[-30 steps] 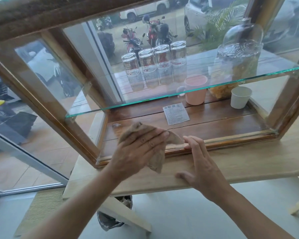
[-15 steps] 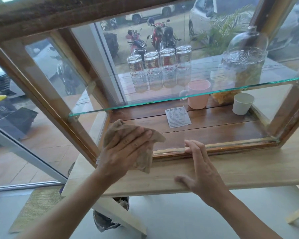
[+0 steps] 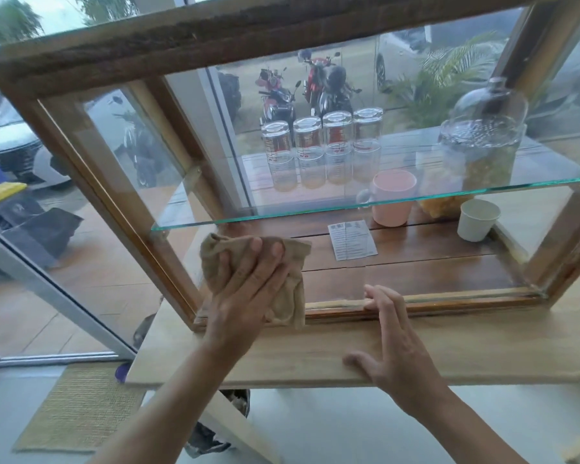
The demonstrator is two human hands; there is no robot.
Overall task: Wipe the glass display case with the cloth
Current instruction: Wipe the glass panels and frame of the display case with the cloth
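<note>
The wood-framed glass display case (image 3: 121, 195) stands on a pale wooden table (image 3: 482, 346) in front of me. My left hand (image 3: 245, 296) lies flat, fingers spread, pressing a crumpled beige cloth (image 3: 288, 296) against the lower left of the case's front, just below the glass shelf (image 3: 215, 216). My right hand (image 3: 392, 343) rests palm down on the table, fingertips touching the case's bottom front rail, holding nothing.
On the glass shelf stand several upturned drinking glasses (image 3: 322, 152) and a glass jar with a domed lid (image 3: 482, 145). Below sit a pink mug (image 3: 392, 202), a white cup (image 3: 476, 219) and a paper card (image 3: 352, 239). A woven mat (image 3: 81, 406) lies on the floor at left.
My left hand with the cloth swept left along the bottom front, then moved up toward the glass shelf. My right hand stayed braced at the bottom rail.
</note>
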